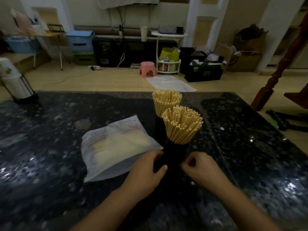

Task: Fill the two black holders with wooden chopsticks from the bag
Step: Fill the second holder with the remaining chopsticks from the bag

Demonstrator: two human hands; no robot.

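Observation:
Two black holders stand on the dark speckled table, one behind the other. The near holder (175,152) is packed with wooden chopsticks (182,125) fanning upward. The far holder (159,125) also carries a full bunch of chopsticks (165,100). My left hand (148,170) grips the near holder's left side, thumb across its front. My right hand (198,167) sits at its right side with curled fingers; whether it holds the holder is unclear. The translucent plastic bag (116,147) lies flat to the left, pale contents inside.
A white container in a black wire stand (15,84) sits at the table's far left corner. The table's far edge (100,92) drops to a wooden floor with a pink stool (147,69) and boxes. A wooden post (275,75) rises at the right.

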